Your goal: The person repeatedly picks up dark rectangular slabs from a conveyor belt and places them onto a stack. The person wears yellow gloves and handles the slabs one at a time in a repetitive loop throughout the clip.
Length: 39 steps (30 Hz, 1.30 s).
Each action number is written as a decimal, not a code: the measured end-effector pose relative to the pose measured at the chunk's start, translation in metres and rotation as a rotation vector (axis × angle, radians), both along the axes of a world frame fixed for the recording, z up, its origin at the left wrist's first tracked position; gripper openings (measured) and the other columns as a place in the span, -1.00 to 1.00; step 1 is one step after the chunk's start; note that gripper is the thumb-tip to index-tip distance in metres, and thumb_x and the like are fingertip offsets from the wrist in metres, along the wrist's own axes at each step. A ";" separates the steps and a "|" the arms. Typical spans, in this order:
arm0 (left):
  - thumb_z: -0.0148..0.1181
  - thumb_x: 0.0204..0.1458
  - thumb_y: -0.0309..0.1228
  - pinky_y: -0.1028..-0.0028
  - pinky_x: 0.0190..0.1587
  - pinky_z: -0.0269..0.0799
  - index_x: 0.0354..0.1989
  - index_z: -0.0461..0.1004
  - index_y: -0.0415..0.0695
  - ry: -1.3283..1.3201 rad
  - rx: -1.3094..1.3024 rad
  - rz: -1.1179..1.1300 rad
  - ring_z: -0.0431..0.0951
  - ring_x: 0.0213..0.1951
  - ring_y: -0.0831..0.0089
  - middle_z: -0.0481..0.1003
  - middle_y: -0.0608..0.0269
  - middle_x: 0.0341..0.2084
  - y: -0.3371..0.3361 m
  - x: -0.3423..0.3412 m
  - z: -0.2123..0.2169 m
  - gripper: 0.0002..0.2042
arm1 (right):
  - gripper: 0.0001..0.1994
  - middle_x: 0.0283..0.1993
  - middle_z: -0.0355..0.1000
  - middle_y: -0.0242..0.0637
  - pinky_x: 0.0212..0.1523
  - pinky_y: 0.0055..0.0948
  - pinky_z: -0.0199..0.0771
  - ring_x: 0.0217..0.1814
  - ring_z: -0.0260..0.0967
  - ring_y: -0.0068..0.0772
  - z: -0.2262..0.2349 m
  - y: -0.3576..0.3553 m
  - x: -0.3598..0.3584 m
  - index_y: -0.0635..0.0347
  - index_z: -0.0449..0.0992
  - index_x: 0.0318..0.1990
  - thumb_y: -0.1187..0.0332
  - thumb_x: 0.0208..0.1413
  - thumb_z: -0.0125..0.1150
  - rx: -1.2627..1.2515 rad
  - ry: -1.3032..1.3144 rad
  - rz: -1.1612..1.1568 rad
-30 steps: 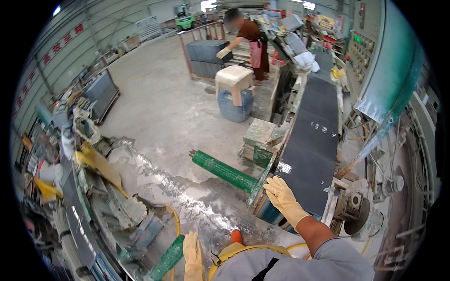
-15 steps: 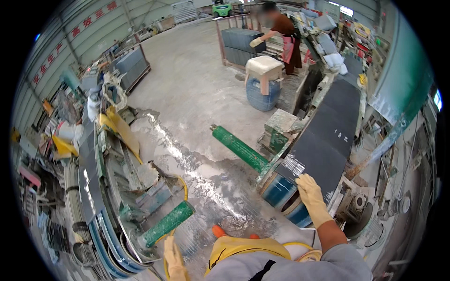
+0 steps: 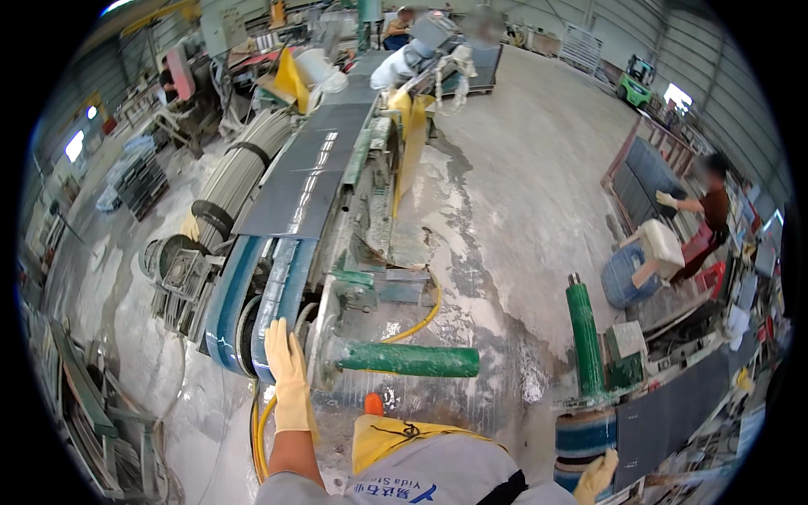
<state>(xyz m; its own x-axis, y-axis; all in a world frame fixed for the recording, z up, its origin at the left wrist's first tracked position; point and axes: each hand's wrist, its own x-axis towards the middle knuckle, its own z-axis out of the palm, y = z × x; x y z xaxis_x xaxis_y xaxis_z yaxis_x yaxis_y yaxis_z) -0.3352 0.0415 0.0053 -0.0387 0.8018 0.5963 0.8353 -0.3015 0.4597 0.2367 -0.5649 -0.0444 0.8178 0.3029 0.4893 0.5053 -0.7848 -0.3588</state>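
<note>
My left hand (image 3: pixel 290 383), in a pale yellow glove, has its fingers stretched out and holds nothing. It is at the near end of the left conveyor, beside a wet blue belt (image 3: pixel 276 290); whether it touches the belt I cannot tell. Dark grey stone slabs (image 3: pixel 290 202) lie along that conveyor. At the lower right, my right hand (image 3: pixel 596 477), gloved alike, has its fingers extended beside the right conveyor's blue belt (image 3: pixel 581 433) and a dark slab (image 3: pixel 669 421). No object shows in it.
Green cylinders (image 3: pixel 412 359) (image 3: pixel 585 341) jut from both conveyors over the wet floor. A yellow hose (image 3: pixel 431 316) curves beside the left one. At right stands a blue drum (image 3: pixel 629 278), near a co-worker (image 3: pixel 715 206) at stacked slabs (image 3: pixel 648 181). Far off is a green forklift (image 3: pixel 635 82).
The view has swung left, bringing the left conveyor to the middle. My left hand has come forward to the belt end. My right hand now appears lower, by the right belt.
</note>
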 end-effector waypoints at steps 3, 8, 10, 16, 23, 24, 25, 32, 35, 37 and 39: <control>0.17 0.22 -0.46 -0.05 0.36 0.21 0.26 0.44 -0.22 0.109 -0.010 -0.015 0.37 0.26 -0.27 0.42 -0.23 0.22 0.041 -0.002 0.013 -0.58 | -0.74 0.09 0.55 0.03 0.23 -0.21 0.45 0.16 0.50 0.07 0.024 0.152 -0.017 0.27 0.58 0.08 0.51 0.29 0.10 0.030 0.139 0.192; 0.24 0.16 -0.46 -0.05 0.34 0.24 0.23 0.45 -0.19 0.244 0.020 -0.165 0.38 0.23 -0.26 0.43 -0.16 0.20 0.133 -0.006 0.016 -0.57 | -0.78 0.04 0.62 -0.08 0.27 -0.36 0.45 0.15 0.55 -0.13 0.001 0.340 -0.034 0.17 0.67 -0.05 0.53 0.24 0.14 0.118 0.304 0.476; 0.24 0.16 -0.45 -0.05 0.34 0.24 0.22 0.46 -0.17 0.253 0.010 -0.242 0.38 0.24 -0.24 0.43 -0.16 0.20 0.171 0.000 0.023 -0.58 | -0.76 0.08 0.61 -0.14 0.27 -0.39 0.46 0.15 0.55 -0.18 0.007 0.377 -0.059 0.12 0.67 -0.01 0.52 0.25 0.15 -0.103 0.285 0.509; 0.19 0.09 -0.47 0.17 0.37 0.26 0.27 0.43 -0.18 0.349 -0.075 -0.247 0.35 0.31 0.07 0.45 -0.05 0.21 0.226 0.038 0.024 -0.51 | -0.76 0.00 0.62 -0.08 0.16 -0.20 0.52 0.10 0.55 0.01 0.045 0.413 -0.133 -0.09 0.70 -0.04 0.23 0.21 0.19 -0.232 0.531 0.320; -0.08 0.41 -0.34 0.05 0.34 0.28 0.31 0.37 -0.33 0.485 -0.014 -0.417 0.39 0.28 -0.11 0.43 -0.23 0.22 0.190 0.045 0.075 -0.59 | -0.67 -0.01 0.65 -0.20 0.15 -0.14 0.52 0.09 0.58 -0.07 -0.033 0.375 -0.101 -0.24 0.72 0.00 0.02 0.15 0.20 -0.328 0.960 -0.156; -0.13 0.43 -0.30 -0.02 0.38 0.20 0.35 0.33 -0.31 0.502 -0.081 -0.426 0.32 0.33 -0.18 0.38 -0.28 0.27 0.204 0.033 0.042 -0.56 | -0.66 0.00 0.65 -0.23 0.15 -0.15 0.53 0.10 0.58 -0.09 -0.043 0.378 -0.101 -0.25 0.72 0.01 0.02 0.14 0.20 -0.345 0.981 -0.184; -0.18 0.44 -0.27 -0.09 0.41 0.12 0.39 0.29 -0.30 0.516 -0.149 -0.425 0.26 0.37 -0.25 0.33 -0.34 0.31 0.208 0.041 0.045 -0.53 | -0.68 0.01 0.64 -0.22 0.14 -0.14 0.53 0.10 0.58 -0.06 -0.051 0.383 -0.099 -0.23 0.72 0.00 0.05 0.14 0.20 -0.298 0.998 -0.147; -0.09 0.40 -0.14 -0.03 0.40 0.14 0.32 0.37 -0.33 0.584 -0.064 -0.399 0.32 0.32 -0.15 0.39 -0.25 0.26 0.241 0.064 0.044 -0.48 | -0.67 -0.03 0.66 -0.28 0.10 -0.09 0.54 0.04 0.60 -0.07 -0.046 0.425 -0.082 -0.27 0.71 0.01 0.09 0.12 0.18 -0.035 1.046 -0.046; -0.08 0.39 -0.12 -0.03 0.39 0.16 0.32 0.37 -0.30 0.539 -0.030 -0.426 0.33 0.31 -0.14 0.40 -0.23 0.26 0.271 0.077 0.018 -0.47 | -0.67 -0.06 0.68 -0.30 0.06 -0.12 0.56 0.01 0.62 -0.09 -0.042 0.426 -0.072 -0.28 0.72 0.00 0.09 0.10 0.18 -0.043 1.099 -0.080; -0.07 0.38 -0.10 -0.03 0.38 0.17 0.33 0.37 -0.28 0.498 -0.027 -0.434 0.33 0.31 -0.14 0.41 -0.21 0.25 0.292 0.079 0.001 -0.47 | -0.68 -0.06 0.67 -0.29 0.06 -0.12 0.56 0.01 0.62 -0.08 -0.028 0.422 -0.066 -0.27 0.73 -0.03 0.10 0.09 0.19 -0.124 1.116 -0.093; -0.05 0.38 -0.09 -0.02 0.37 0.18 0.33 0.38 -0.26 0.472 -0.017 -0.438 0.34 0.30 -0.13 0.42 -0.20 0.25 0.308 0.073 -0.015 -0.46 | -0.69 -0.06 0.67 -0.28 0.06 -0.12 0.56 0.01 0.62 -0.08 -0.025 0.418 -0.062 -0.27 0.74 -0.05 0.11 0.08 0.20 -0.159 1.128 -0.088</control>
<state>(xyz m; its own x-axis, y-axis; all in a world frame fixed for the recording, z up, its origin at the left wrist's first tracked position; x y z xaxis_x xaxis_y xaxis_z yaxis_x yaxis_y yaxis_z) -0.2618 0.3498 -0.0094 0.5579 0.6931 0.4565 0.7501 -0.6565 0.0801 0.1747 -0.1469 -0.0698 0.7883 0.2156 -0.5762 -0.1006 -0.8788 -0.4665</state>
